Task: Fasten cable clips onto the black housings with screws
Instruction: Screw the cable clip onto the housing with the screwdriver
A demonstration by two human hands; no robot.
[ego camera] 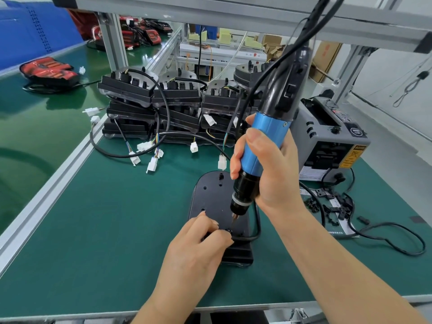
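Black plastic housing (210,195) lies flat on the green bench mat (105,230), in front of a stack of wired housings (175,101). The right hand (268,169) is wrapped around the blue barrel of an electric screwdriver (264,141), held nearly upright with its bit down on a small cable clip (228,231) at the housing's near end. The left hand (198,244) pinches that clip between curled fingertips.

Bright, even light casts soft shadows on the green mat (112,218), with glare left of it and bowed lines beyond it.
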